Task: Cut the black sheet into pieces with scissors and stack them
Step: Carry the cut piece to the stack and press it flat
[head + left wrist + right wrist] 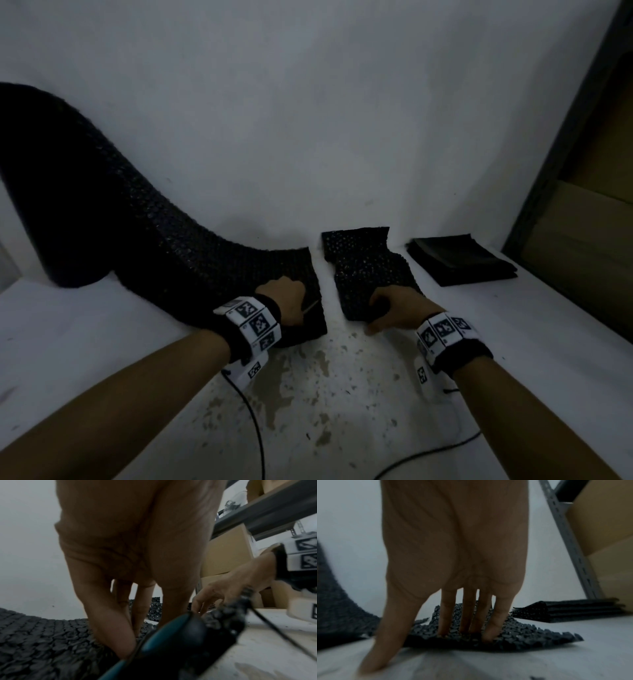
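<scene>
Fingers (448, 615) of right hand (394, 308) press straight down on bumpy cut piece (370, 274), mid frame | left hand (284, 298) curls round scissors (171, 642) on long bumpy black sheet (102, 222), left | flat stack (462, 260), right.

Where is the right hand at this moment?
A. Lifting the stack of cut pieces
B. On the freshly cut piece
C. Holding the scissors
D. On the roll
B: the right hand has its fingers down on the separate cut piece, apart from the stack.
</scene>
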Demonstrator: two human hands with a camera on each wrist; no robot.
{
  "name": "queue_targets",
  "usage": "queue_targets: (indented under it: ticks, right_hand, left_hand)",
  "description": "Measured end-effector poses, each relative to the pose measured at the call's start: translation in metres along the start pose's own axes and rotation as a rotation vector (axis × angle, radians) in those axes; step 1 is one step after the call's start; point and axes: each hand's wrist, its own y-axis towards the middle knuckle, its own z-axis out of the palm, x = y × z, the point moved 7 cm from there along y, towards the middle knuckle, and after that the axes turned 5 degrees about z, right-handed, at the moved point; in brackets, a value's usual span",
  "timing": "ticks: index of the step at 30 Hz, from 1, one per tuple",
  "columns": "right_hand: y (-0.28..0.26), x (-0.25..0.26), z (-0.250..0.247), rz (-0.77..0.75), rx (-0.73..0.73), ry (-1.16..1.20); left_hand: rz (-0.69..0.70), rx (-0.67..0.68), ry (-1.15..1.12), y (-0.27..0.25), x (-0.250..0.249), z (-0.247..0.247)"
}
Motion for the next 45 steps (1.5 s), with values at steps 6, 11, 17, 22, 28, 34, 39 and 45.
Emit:
queue_targets:
  ticks: [6, 11, 17, 22, 28, 34, 39, 45]
  right_hand:
    - [0.001, -0.006, -0.005, -0.044, -0.103, -0.057]
    - [-0.003, 0.001, -0.017, -0.067, 0.005, -0.04]
    - [-0.026, 0.038, -0.043, -0.16, 0.084, 0.028]
    - [-0.034, 0.019, -0.067, -0.054, 0.07, 0.097]
    - [-0.03, -0.04, -0.051, 0.182, 0.121, 0.41]
    - [-0.019, -0.071, -0.021, 0.355, 0.064, 0.634]
    - [-0.006, -0.088, -0.023, 0.415, -0.071, 0.706]
    - [0.001, -0.097, -0.028, 0.438, -0.043, 0.777]
  left_hand:
    - [-0.003, 0.066, -0.126, 0.006, 0.008, 0.002]
    - [0.165, -0.095, -0.17, 0.016, -0.007, -0.024]
    - [0.316, -0.007, -0.507, 0.037, -0.044, -0.029]
    - [0.211, 0.034, -0.856, 0.05, -0.034, -0.017]
    - [0.048, 0.021, -0.94, 0.06, -0.012, -0.005]
    - [0.007, 0.132, -0.98, 0.067, -0.024, 0.002]
    - [0.035, 0.201, -0.883, 0.078, -0.034, 0.002]
    - [0.001, 0.107, -0.904, 0.098, -0.042, -0.001]
